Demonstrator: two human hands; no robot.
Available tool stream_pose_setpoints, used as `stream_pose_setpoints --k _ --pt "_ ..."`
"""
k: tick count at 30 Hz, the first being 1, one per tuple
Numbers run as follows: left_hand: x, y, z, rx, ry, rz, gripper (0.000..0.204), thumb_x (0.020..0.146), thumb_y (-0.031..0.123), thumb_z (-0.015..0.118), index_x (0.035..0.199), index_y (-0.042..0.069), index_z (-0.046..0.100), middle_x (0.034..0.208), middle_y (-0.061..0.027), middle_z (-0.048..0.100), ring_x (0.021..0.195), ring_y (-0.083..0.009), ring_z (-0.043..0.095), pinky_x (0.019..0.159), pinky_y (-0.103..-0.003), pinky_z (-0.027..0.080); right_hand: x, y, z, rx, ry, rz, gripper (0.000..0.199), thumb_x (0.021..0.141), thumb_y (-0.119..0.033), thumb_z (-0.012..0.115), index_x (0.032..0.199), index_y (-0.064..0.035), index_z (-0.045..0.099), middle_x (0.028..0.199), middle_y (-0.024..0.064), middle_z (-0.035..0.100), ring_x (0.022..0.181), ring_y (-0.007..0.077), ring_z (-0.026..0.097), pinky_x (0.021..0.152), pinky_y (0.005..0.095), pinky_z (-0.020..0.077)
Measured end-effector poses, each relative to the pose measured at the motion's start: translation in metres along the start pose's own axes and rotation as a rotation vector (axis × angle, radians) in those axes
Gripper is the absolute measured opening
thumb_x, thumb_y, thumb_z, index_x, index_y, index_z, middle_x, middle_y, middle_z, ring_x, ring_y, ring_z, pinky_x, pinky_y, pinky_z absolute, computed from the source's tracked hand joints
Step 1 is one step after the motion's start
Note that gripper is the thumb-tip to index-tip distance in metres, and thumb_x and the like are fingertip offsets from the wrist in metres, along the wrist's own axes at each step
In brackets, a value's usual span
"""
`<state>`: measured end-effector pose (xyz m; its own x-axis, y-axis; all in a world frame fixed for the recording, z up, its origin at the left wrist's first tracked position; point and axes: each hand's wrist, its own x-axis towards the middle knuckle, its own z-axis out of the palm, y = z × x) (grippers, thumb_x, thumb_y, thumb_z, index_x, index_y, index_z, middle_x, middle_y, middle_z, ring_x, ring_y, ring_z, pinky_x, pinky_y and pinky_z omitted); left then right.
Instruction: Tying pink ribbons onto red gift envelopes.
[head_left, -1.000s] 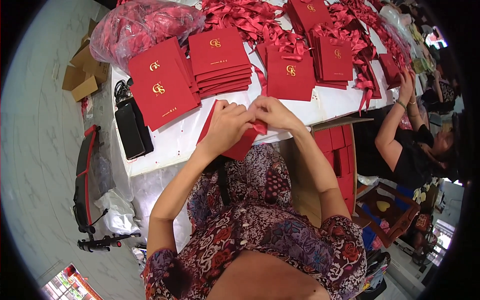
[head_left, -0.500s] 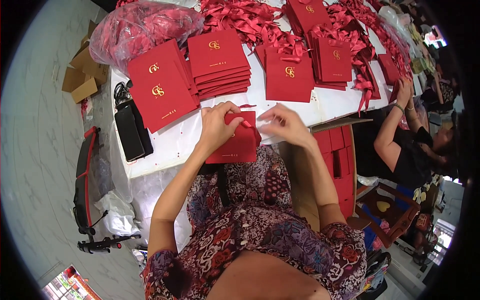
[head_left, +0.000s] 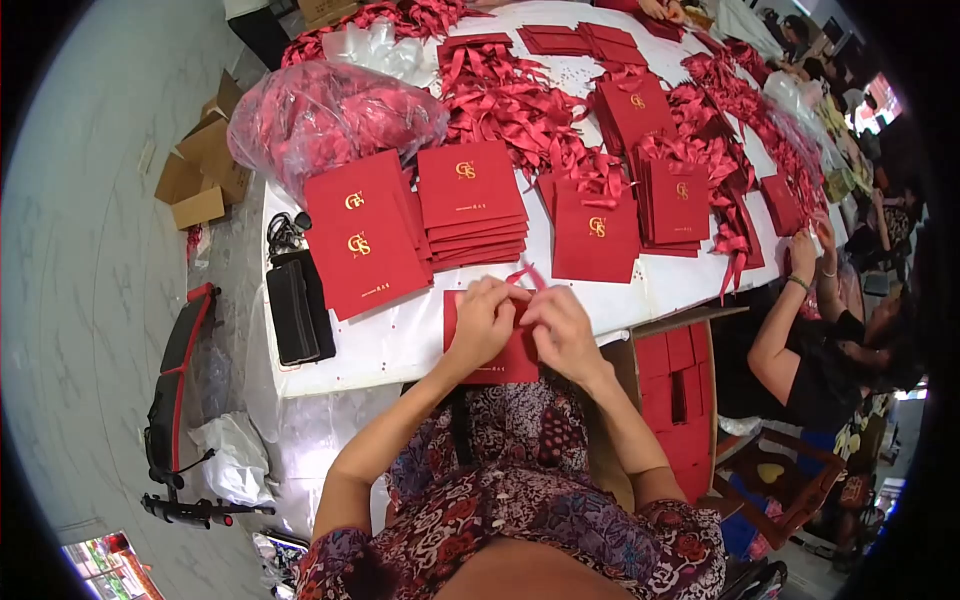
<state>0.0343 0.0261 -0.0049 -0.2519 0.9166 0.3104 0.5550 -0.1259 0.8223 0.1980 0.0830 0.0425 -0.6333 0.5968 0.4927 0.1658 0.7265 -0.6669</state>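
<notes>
In front of me at the table edge lies a small red paper gift bag with gold print, partly covered by both hands. My left hand is closed at its upper edge, fingertips pinching the red ribbon. Close beside it, my right hand is closed on the same ribbon, whose end sticks up blurred above the fingers. Just beyond the hands are a pile of flat red bags, a leaning pair of larger ones, and a red bag with a ribbon bow.
Loose red ribbons heap across the white table. A clear plastic sack of ribbons sits at the far left, above a black phone case. At my right stands an open carton of red boxes. A co-worker's arm reaches in farther right.
My right hand, open and apart before, has come in beside the left and closed on the ribbon. My left hand has shifted toward the bag's upper middle. The view has tilted up.
</notes>
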Motion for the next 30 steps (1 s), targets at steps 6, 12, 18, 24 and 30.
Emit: stream_pose_setpoints --k 6,12,18,24,30 --pt "-0.003 0.001 -0.008 -0.845 -0.256 -0.491 0.021 0.104 0.020 0.055 0.099 0.003 0.065 0.079 0.0030 0.063 0.066 -0.0024 0.054 0.060 -0.017 0.043 -0.010 0.001 0.021 -0.018 -0.285 -0.175 0.013 0.073 0.004 0.061 0.081 -0.0053 0.060 0.090 0.0127 0.054 0.091 0.0332 0.057 0.079 0.0426 0.0479" --pt "-0.005 0.006 -0.020 -0.895 -0.370 -0.558 0.016 0.100 0.024 0.063 0.101 0.008 0.065 0.081 0.0068 0.062 0.068 -0.0007 0.052 0.059 -0.016 0.040 -0.016 0.003 0.012 0.108 -0.401 -0.167 0.014 0.073 0.003 0.059 0.084 -0.0042 0.061 0.091 0.0126 0.056 0.091 0.0328 0.058 0.080 0.0425 0.0509" --pt "-0.009 -0.005 -0.022 -0.861 -0.162 -0.581 0.014 0.101 0.021 0.060 0.098 0.008 0.061 0.081 0.0029 0.064 0.065 -0.0021 0.055 0.059 -0.018 0.045 0.003 -0.013 0.005 0.187 -0.206 0.083 0.012 0.082 0.002 0.059 0.094 0.0005 0.063 0.097 0.0137 0.063 0.087 0.0300 0.065 0.076 0.0367 0.0543" --pt "-0.025 0.007 -0.006 -0.801 -0.153 -0.529 0.011 0.101 0.016 0.060 0.098 0.005 0.059 0.080 0.0021 0.062 0.065 -0.0031 0.055 0.058 -0.019 0.045 -0.009 0.021 0.041 0.414 0.116 0.489 0.015 0.096 -0.010 0.065 0.106 0.0021 0.064 0.095 0.0080 0.066 0.080 0.0116 0.062 0.074 0.0239 0.0495" --pt "-0.035 0.017 -0.024 -0.449 -0.195 -0.426 0.015 0.099 0.016 0.063 0.107 0.004 0.060 0.087 -0.0040 0.065 0.072 -0.0119 0.061 0.064 -0.025 0.049 -0.009 0.010 0.044 0.834 0.184 0.521 0.010 0.102 -0.011 0.058 0.101 -0.0016 0.055 0.084 0.0033 0.063 0.077 0.0081 0.059 0.071 0.0232 0.0493"
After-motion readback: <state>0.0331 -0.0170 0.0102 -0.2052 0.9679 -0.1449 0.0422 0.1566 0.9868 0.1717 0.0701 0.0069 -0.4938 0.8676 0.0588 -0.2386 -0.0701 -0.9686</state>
